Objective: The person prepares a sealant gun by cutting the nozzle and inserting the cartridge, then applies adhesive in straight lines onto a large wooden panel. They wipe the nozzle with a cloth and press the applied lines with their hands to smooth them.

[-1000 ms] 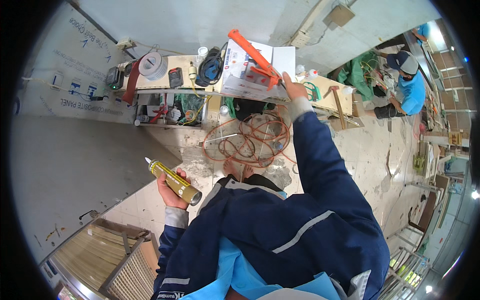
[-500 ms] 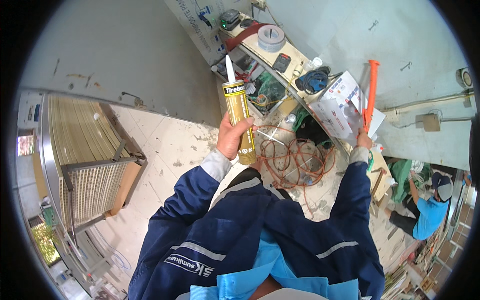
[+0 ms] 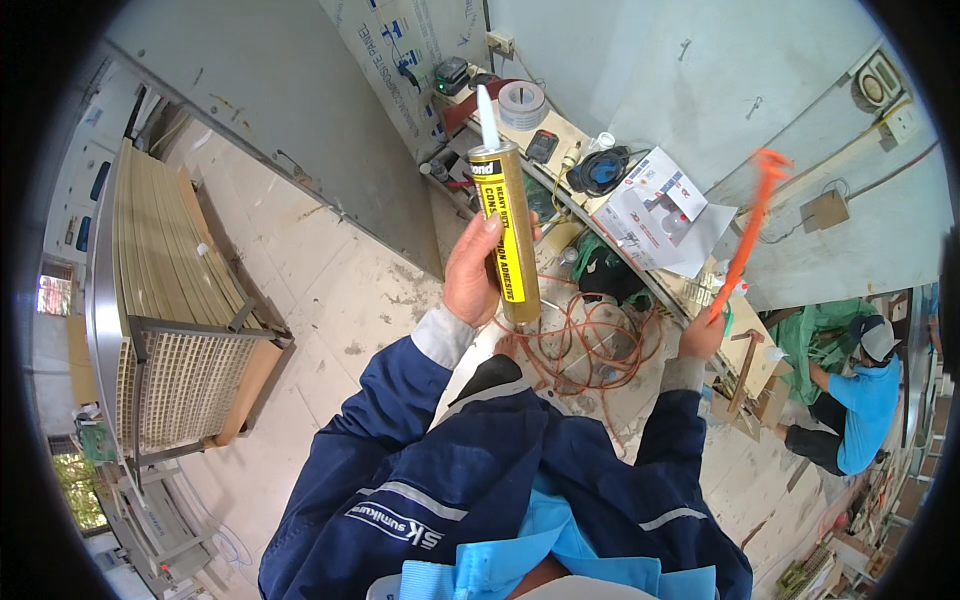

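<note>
My left hand (image 3: 473, 270) is closed around a gold and yellow adhesive cartridge (image 3: 518, 240). The cartridge stands nearly upright, its white nozzle (image 3: 487, 118) pointing up and its label partly covered by my thumb. Over on the right, my right hand (image 3: 702, 335) grips the lower end of a long orange caulking gun (image 3: 745, 240). Its far end tilts up and to the right, slightly smeared by motion. The two things are well apart. A green loop, perhaps a handle, shows beside my right hand.
A workbench carries a tape roll (image 3: 522, 104), a battery pack (image 3: 542, 146), a blue-black corded tool (image 3: 603, 170) and an opened white carton (image 3: 665, 215). An orange hose (image 3: 570, 345) lies coiled on the floor. Stacked panels (image 3: 185, 250) stand left; a co-worker in blue (image 3: 865, 420) crouches right.
The cartridge has turned in my left hand, showing another label side, and moved slightly right. My right hand has come down and nearer, with the caulking gun leaning further right. The view has shifted.
</note>
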{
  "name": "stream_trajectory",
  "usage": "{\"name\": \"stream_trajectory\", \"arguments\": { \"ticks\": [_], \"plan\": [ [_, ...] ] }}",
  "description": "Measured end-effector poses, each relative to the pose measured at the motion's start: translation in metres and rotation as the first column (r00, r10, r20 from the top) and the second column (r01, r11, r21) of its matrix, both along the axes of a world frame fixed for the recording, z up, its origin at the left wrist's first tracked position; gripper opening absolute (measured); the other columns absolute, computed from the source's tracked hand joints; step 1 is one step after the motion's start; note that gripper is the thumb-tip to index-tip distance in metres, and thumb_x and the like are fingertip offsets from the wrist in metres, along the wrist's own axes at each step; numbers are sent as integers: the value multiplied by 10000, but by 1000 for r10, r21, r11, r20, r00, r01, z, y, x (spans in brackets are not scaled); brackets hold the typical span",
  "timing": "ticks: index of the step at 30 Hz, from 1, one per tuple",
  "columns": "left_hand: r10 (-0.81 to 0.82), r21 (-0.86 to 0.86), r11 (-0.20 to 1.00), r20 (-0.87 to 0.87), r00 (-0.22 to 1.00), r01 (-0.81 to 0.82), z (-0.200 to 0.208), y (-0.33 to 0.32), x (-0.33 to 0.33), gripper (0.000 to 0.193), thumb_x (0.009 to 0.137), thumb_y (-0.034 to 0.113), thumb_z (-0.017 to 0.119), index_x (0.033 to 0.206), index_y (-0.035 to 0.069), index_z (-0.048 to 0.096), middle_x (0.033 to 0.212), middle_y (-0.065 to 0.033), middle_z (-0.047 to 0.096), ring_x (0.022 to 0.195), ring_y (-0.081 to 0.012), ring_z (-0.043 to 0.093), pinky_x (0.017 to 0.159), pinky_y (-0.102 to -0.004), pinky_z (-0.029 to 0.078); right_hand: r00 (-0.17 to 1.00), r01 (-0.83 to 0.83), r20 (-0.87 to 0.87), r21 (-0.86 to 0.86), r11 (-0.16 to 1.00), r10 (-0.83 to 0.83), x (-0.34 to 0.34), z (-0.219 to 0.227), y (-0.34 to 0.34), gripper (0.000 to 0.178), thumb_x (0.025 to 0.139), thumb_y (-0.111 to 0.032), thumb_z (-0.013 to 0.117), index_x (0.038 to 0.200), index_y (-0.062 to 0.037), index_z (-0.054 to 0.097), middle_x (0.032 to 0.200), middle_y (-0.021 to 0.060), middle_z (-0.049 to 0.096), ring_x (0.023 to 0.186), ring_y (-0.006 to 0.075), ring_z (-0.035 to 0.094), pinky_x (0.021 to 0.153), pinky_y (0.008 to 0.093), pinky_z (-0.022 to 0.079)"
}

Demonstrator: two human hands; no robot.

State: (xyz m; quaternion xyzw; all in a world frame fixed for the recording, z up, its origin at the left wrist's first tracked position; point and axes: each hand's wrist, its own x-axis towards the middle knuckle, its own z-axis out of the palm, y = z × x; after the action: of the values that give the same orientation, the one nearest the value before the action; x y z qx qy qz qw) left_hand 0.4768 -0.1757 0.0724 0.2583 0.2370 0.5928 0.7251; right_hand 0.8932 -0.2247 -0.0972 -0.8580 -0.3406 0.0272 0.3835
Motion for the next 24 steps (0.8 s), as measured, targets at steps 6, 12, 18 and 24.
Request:
{"name": "stream_trajectory", "arguments": {
  "ticks": [6,12,18,24],
  "plan": [
    [122,69,992,-247,961,-108,6,-36,30,481,943,334,733,1257,63,488,1031,-123,616,826,-223,661,678,-350,603,982,123,-174,335,934,-67,-11,26,-78,324,1022,-324,531,1177,-48,598,1028,158,688,864,309,662,776,420,523],
    [59,-67,996,-13,998,-60,24,-39,54,486,998,407,642,1260,27,488,1071,-90,593,847,-181,651,721,-347,617,117,118,-760,650,750,640,7,114,-122,283,1056,-412,521,970,-142,504,684,-14,427,520,102,402,472,256,308],
    [13,-27,999,-156,988,-18,56,-39,81,520,1006,513,578,1188,27,538,958,-98,611,807,-165,641,726,-350,607,297,146,-720,683,715,627,-34,142,-118,345,1073,-427,485,882,-141,455,559,-43,362,409,94,323,394,274,277],
    [20,-78,997,29,999,-17,82,-26,108,491,980,531,608,1151,75,540,881,-69,596,728,-158,625,647,-325,558,389,-5,-627,731,682,675,-80,164,-118,331,1057,-348,501,1157,-34,530,544,-34,381,410,57,315,370,250,254]
  ]
}}
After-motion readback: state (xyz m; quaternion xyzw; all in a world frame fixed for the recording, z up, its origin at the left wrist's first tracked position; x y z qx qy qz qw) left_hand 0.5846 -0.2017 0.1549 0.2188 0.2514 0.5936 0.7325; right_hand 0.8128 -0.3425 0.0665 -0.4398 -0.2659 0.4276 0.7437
